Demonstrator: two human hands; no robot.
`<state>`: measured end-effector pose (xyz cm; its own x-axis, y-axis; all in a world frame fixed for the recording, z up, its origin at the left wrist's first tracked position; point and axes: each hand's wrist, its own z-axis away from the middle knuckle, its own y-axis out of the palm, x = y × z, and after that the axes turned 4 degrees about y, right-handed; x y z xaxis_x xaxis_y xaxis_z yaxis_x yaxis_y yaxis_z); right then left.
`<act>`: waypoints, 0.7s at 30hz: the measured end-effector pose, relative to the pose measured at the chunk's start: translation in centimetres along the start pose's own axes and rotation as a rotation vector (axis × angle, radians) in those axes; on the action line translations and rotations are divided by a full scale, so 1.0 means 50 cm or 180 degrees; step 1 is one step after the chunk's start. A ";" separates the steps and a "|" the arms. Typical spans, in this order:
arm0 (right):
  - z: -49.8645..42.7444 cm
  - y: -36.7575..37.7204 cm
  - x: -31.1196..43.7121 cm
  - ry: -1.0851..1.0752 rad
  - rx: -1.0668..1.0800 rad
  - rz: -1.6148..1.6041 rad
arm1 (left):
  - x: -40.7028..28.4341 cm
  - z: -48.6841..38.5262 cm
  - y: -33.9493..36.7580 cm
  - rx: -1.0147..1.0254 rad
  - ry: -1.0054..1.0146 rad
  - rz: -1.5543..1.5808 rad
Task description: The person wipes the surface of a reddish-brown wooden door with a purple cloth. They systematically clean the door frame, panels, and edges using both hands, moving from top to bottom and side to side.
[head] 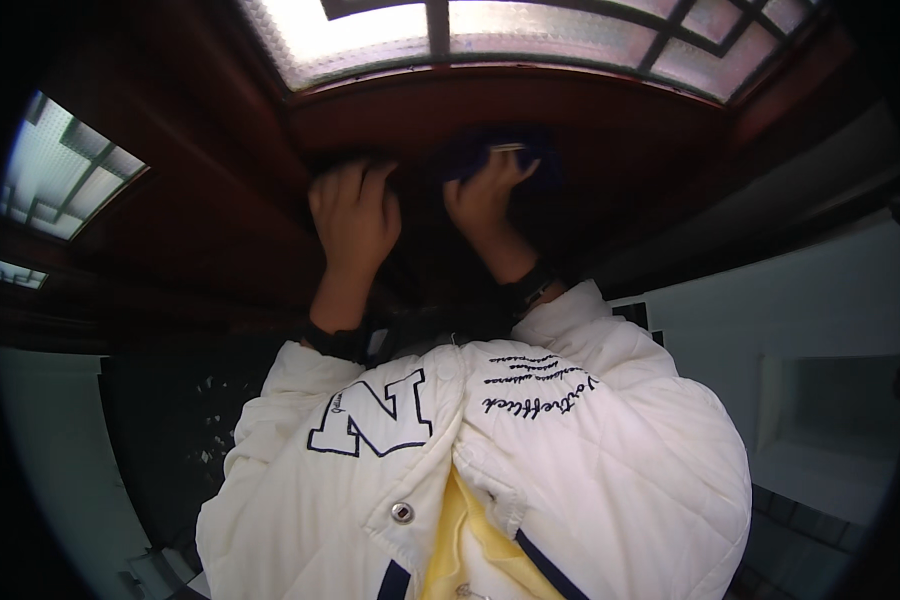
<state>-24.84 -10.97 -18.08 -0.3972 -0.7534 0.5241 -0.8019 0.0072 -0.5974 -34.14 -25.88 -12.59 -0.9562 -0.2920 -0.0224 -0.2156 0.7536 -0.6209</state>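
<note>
My right hand (487, 187) is pressed with spread fingers onto a dark blue cloth (547, 161), which lies against a dark red wooden panel (630, 112). A thin pale strip shows at its fingertips; what it is cannot be made out. To the left, my left hand (355, 214) rests with bent fingers against the same dark wood. Its fingertips run into deep shadow, so whether they grip anything is hidden. Both hands look slightly blurred. Just above them, a textured glass pane (540, 34) with a dark lattice is set into the wood.
A second latticed glass pane (71, 169) sits at the left, with a smaller one (19, 274) below it. Pale walls (720, 300) stand at the right. Small light scraps (210, 442) dot the dark floor at lower left.
</note>
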 end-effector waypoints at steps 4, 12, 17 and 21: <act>0.021 -0.013 -0.073 -0.1414 -0.0082 0.0606 | 0.017 0.000 0.038 -0.0120 0.0133 -0.0807; 0.007 -0.162 -0.282 0.0451 -0.1355 -0.0127 | -0.019 -0.008 0.047 -0.0401 0.0004 -0.0664; 0.031 -0.149 -0.301 0.0526 -0.1666 0.0331 | -0.025 -0.013 0.062 -0.0482 -0.0073 -0.0567; 0.083 -0.102 -0.314 0.0835 -0.1178 0.0181 | -0.018 -0.006 0.064 -0.0431 0.0055 -0.0647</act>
<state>-12.66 -1.89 -25.78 -0.5064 -0.5534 0.6613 -0.8622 0.3139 -0.3976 -34.00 -23.03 -14.33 -0.8935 -0.4364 0.1064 -0.4274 0.7529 -0.5004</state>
